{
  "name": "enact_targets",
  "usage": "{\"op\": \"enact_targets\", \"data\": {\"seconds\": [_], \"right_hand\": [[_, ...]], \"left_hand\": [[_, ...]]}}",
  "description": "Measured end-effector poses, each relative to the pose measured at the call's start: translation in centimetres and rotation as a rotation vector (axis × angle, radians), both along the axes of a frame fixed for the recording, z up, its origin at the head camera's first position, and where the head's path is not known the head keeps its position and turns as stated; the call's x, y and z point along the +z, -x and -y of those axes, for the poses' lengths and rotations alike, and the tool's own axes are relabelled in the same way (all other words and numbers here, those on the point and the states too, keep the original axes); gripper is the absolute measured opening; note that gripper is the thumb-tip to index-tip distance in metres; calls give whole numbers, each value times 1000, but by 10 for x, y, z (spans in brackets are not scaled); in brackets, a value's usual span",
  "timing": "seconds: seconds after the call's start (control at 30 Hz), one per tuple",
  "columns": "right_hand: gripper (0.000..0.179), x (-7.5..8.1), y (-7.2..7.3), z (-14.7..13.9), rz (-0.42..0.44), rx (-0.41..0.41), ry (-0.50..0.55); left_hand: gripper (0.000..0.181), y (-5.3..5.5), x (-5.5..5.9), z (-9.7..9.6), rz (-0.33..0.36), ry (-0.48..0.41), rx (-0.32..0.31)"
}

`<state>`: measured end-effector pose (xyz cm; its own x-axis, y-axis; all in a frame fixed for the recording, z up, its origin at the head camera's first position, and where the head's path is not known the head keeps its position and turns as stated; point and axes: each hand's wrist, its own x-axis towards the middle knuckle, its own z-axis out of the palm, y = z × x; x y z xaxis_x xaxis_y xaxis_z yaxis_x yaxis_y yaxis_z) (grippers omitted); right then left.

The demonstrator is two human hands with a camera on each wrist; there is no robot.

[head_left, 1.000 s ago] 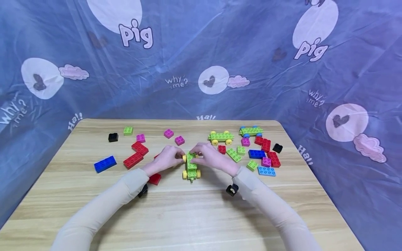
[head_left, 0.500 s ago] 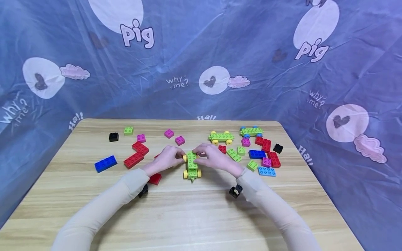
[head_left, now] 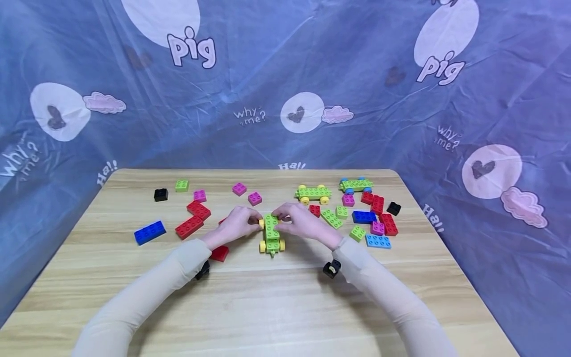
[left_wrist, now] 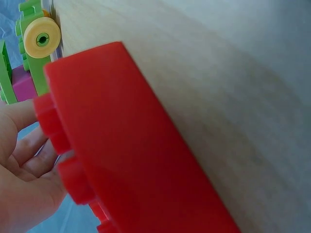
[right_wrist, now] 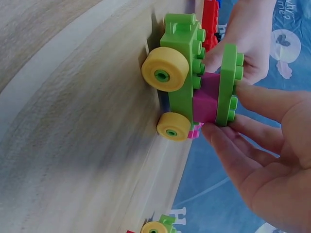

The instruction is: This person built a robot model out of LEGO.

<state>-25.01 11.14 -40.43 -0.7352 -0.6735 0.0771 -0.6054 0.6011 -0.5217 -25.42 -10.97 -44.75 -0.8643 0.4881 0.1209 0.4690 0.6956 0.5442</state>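
Observation:
At the middle of the table stands a toy brick car. It has a green wheeled base with yellow wheels, a magenta brick on that, and a flat green brick on top. My right hand pinches the flat green brick, thumb on its studded side and fingers at its end. From the other side my left hand holds the car near its far left wheel; the fingertips are partly hidden. A red brick fills much of the left wrist view, in front of the left hand.
Red bricks, a blue brick and a black brick lie to the left. Two more wheeled bases, one yellow-wheeled and one blue-wheeled, stand at the back right. Several mixed bricks, including a light blue one, lie nearer.

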Motion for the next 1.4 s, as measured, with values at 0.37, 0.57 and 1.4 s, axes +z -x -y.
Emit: {"op": "enact_targets", "data": {"seconds": [0.37,0.57,1.4], "right_hand": [[41,-4,1,-2,70,-44,18],[41,-7,2,-4,46,-55,21],[32,-16,2,-9,50,-80,149]], "left_hand": [[26,-2,1,0,25,5,10],[28,-4,3,2,41,-29,21],[27,-13,18,-4,22,-202,12]]}}
